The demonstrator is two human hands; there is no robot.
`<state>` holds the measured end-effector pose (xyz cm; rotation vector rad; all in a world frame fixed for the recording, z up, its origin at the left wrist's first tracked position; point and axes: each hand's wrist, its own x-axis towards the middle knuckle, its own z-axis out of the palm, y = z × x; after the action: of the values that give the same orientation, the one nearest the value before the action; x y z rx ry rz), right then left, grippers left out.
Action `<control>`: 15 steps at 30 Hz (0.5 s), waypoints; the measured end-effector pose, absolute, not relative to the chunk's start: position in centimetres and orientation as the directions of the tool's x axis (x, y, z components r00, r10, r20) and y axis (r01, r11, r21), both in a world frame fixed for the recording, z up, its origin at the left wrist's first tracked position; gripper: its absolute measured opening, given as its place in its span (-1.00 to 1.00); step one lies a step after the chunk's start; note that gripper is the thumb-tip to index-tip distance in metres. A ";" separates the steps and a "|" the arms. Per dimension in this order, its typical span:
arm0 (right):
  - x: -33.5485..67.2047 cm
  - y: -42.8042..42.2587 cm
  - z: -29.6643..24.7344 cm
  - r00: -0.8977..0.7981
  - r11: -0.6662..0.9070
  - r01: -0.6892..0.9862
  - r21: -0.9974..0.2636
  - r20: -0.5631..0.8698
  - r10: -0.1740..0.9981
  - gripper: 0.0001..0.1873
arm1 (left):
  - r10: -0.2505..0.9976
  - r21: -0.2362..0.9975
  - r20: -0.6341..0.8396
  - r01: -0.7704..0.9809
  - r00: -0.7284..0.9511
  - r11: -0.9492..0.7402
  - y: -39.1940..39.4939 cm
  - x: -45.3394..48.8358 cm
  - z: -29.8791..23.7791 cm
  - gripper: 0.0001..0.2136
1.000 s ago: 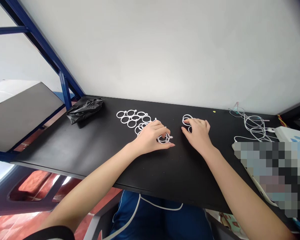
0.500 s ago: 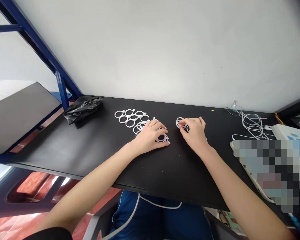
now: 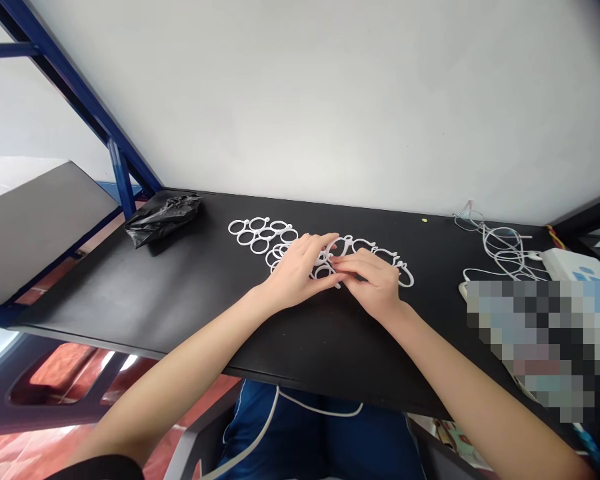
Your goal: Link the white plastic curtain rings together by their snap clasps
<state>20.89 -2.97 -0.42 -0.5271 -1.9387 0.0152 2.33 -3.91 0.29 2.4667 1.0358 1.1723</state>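
White rings [image 3: 347, 245] are touched by left hand [image 3: 299, 270], loosely curled, and right hand [image 3: 375, 285], fingertips bunched; firm grip can't be told. More are spread at left hand's 10 o'clock.

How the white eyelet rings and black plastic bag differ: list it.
The white eyelet rings are hoops; the black plastic bag is crumpled. The rings are many, the bag single. The rings touch the left hand and right hand; the bag lies apart from both. Both are on the black tabletop.
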 end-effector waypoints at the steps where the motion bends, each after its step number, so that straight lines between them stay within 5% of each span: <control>1: 20.8 -3.1 -0.4 -0.329 0.904 0.349 -0.248 0.871 0.365 -0.82 | 0.667 0.452 0.603 0.501 0.438 -0.738 -3.9 2.3 0.3 -0.50; 15: 20.6 -3.3 -0.6 -0.346 0.910 0.333 -0.248 0.865 0.363 -0.71 | 0.560 0.377 0.715 0.444 0.419 -0.813 -3.9 2.7 0.1 -0.49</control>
<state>20.56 -3.26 -0.56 -0.5060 -1.9573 0.0331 2.68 -3.95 0.08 2.5350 0.9017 1.3545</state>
